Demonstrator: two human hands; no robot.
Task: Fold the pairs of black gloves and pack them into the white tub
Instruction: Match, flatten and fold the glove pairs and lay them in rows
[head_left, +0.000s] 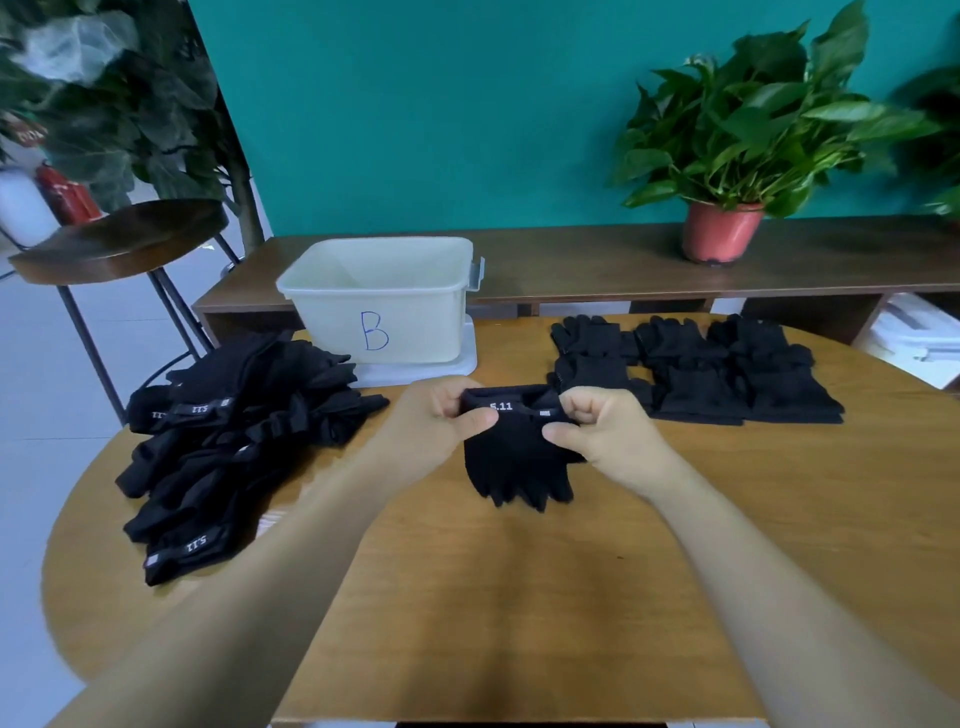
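We pinch the glove pair (519, 452) at its cuff corners, left hand (441, 415) and right hand (602, 426); bare table (493, 597) nearside, white tub (379, 301) beyond.

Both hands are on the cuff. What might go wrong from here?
1. The left hand and right hand pinch the held gloves only at the cuff; the hanging ends may shift out of line.
2. The unfolded pile overhangs the table at left; a brush could knock some off.

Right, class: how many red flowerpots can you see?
1. The red flowerpot stands on the long shelf behind the table, right of the white tub. Leaves at the right edge may hide another.
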